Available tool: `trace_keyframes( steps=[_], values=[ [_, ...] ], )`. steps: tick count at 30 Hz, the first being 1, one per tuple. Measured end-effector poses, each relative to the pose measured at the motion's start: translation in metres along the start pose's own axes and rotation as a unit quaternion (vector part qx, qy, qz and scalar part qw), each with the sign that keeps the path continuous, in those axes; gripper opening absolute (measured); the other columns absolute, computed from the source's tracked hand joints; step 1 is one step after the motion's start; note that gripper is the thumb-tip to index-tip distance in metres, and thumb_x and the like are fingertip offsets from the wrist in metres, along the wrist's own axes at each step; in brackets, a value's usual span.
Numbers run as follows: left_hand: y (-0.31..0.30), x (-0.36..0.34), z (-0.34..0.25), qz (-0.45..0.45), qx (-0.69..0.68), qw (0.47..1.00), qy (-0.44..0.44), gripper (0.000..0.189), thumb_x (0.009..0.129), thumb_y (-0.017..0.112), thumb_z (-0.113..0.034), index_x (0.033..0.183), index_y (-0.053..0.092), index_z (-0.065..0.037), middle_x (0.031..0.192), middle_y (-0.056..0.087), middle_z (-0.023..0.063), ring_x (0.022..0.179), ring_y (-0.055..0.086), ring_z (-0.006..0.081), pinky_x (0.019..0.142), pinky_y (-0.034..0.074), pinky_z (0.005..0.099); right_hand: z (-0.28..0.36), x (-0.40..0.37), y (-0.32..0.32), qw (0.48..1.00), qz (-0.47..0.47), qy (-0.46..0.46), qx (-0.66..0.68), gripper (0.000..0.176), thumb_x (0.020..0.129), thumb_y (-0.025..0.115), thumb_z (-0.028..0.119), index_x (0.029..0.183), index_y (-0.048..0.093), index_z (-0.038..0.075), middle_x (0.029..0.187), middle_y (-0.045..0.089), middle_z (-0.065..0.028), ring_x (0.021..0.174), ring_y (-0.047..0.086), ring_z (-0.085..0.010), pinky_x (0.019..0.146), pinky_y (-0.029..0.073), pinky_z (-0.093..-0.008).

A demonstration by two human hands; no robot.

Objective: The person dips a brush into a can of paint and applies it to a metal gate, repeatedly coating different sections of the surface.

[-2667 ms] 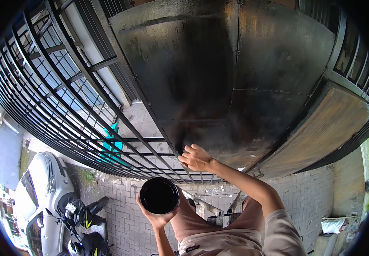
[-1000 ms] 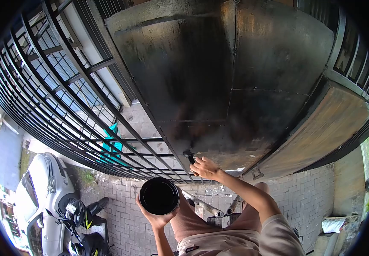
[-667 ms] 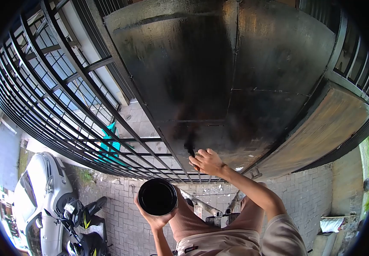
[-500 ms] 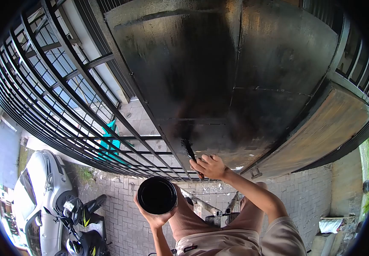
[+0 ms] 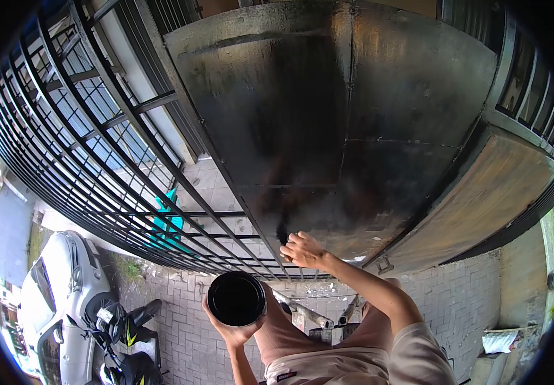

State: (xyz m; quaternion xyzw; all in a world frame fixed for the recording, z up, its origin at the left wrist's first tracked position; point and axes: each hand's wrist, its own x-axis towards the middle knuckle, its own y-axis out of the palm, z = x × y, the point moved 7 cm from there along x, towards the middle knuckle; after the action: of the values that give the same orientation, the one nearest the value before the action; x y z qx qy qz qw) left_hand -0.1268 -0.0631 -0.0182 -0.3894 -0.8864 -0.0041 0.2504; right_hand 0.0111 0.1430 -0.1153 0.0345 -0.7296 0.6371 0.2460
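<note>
My left hand (image 5: 233,332) is wrapped round a can of black paint (image 5: 236,299), holding it upright in front of my lap. Dark paint shows inside the rim. My right hand (image 5: 304,250) is closed round a paintbrush (image 5: 283,232), whose handle is mostly hidden by the fingers. The blackened bristles touch the lower left part of a metal gate panel (image 5: 290,115). Black coats much of that panel, with duller, brownish patches near its bottom and top edges.
Black gate bars (image 5: 129,122) run down the left, with a turquoise plastic object (image 5: 167,221) behind them. A brownish panel (image 5: 482,192) stands at the right. On the paving (image 5: 181,314) are a motorcycle (image 5: 126,340) and a silver car (image 5: 65,295). Metal tubes (image 5: 312,314) lie between my legs.
My right hand and the brush have moved slightly down and left along the panel. The view has shifted a little. My left hand keeps its hold on the can.
</note>
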Motion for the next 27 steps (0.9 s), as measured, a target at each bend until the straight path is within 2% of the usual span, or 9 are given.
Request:
trace_keyframes(
  steps=[3,7,11,16,18,21,24,25,27],
  values=[
    [0.003,0.004,-0.005,0.009,0.014,1.0,0.014,0.106,0.039,0.091,-0.031,0.125,0.036,-0.002,0.115,0.053,0.0124,0.105,0.056,0.0257,0.096,0.043,0.0404,-0.005,-0.009,-0.036,0.992,-0.05,-0.004,-0.114,0.021,0.082,0.058,0.033,0.094,0.06,0.015,0.077,0.059,0.0043,0.088,0.051,-0.0139,0.073,0.036,-0.0299],
    [0.008,0.005,0.0,0.034,0.007,0.999,0.012,0.106,0.04,0.09,-0.03,0.125,0.033,-0.001,0.116,0.05,0.0142,0.106,0.054,0.0261,0.093,0.044,0.0413,0.008,-0.029,-0.066,0.955,-0.185,-0.02,-0.23,0.035,0.084,0.054,0.036,0.112,0.059,0.015,0.083,0.055,0.0062,0.089,0.048,-0.0121,0.073,0.035,-0.0294],
    [0.015,0.004,0.0,0.032,0.014,0.999,0.018,0.103,0.041,0.09,-0.033,0.124,0.039,-0.002,0.112,0.056,0.0123,0.102,0.058,0.0257,0.094,0.045,0.0407,0.005,-0.043,-0.029,0.974,-0.102,-0.01,-0.201,0.039,0.085,0.055,0.038,0.114,0.059,0.013,0.087,0.058,0.0059,0.093,0.05,-0.0134,0.076,0.036,-0.0298],
    [0.021,0.003,-0.007,0.054,0.017,0.998,0.033,0.105,0.041,0.09,-0.028,0.124,0.032,0.0,0.114,0.052,0.0157,0.105,0.056,0.0263,0.092,0.047,0.0409,-0.006,-0.031,0.02,0.998,0.051,0.027,-0.027,0.023,0.085,0.059,0.035,0.093,0.06,0.013,0.079,0.064,0.0016,0.093,0.054,-0.0171,0.078,0.038,-0.0317],
    [0.021,0.007,-0.011,0.06,0.016,0.997,0.042,0.106,0.041,0.091,-0.027,0.124,0.032,0.0,0.114,0.053,0.0158,0.105,0.056,0.0264,0.092,0.047,0.0406,-0.007,-0.03,0.017,0.997,0.024,0.066,0.026,0.019,0.087,0.059,0.033,0.081,0.058,0.015,0.076,0.065,0.0017,0.09,0.054,-0.0172,0.077,0.039,-0.0319],
    [0.021,0.008,-0.019,0.074,-0.034,0.996,0.018,0.111,0.039,0.092,-0.026,0.126,0.03,0.0,0.113,0.055,0.0161,0.105,0.058,0.027,0.094,0.046,0.0409,0.004,-0.032,-0.052,0.986,-0.134,0.097,0.031,0.015,0.086,0.061,0.033,0.088,0.063,0.019,0.071,0.061,0.004,0.083,0.051,-0.0146,0.071,0.037,-0.0322],
    [0.026,0.006,-0.024,0.067,-0.079,0.994,0.023,0.103,0.039,0.09,-0.027,0.124,0.038,0.0,0.112,0.057,0.0137,0.103,0.059,0.0254,0.092,0.047,0.0394,-0.008,-0.047,-0.145,0.94,-0.265,0.182,0.115,0.02,0.088,0.06,0.028,0.102,0.068,0.017,0.071,0.061,0.0013,0.075,0.052,-0.0142,0.071,0.036,-0.03],
    [0.03,0.008,-0.034,0.106,-0.077,0.991,0.034,0.112,0.038,0.093,-0.026,0.128,0.031,0.001,0.116,0.056,0.0172,0.106,0.058,0.0269,0.094,0.046,0.0405,-0.02,-0.055,-0.162,0.887,-0.298,0.255,0.244,0.021,0.09,0.058,0.027,0.104,0.068,0.014,0.074,0.062,-0.0003,0.075,0.052,-0.0136,0.07,0.036,-0.0291],
    [0.041,0.005,-0.025,0.165,-0.115,0.979,0.004,0.11,0.037,0.093,-0.025,0.127,0.035,0.002,0.116,0.057,0.0165,0.107,0.058,0.0269,0.094,0.046,0.0401,-0.038,-0.073,-0.174,0.717,-0.333,0.381,0.479,0.026,0.093,0.055,0.025,0.106,0.068,0.008,0.078,0.064,-0.0035,0.075,0.053,-0.0124,0.069,0.035,-0.0271]
  ],
)
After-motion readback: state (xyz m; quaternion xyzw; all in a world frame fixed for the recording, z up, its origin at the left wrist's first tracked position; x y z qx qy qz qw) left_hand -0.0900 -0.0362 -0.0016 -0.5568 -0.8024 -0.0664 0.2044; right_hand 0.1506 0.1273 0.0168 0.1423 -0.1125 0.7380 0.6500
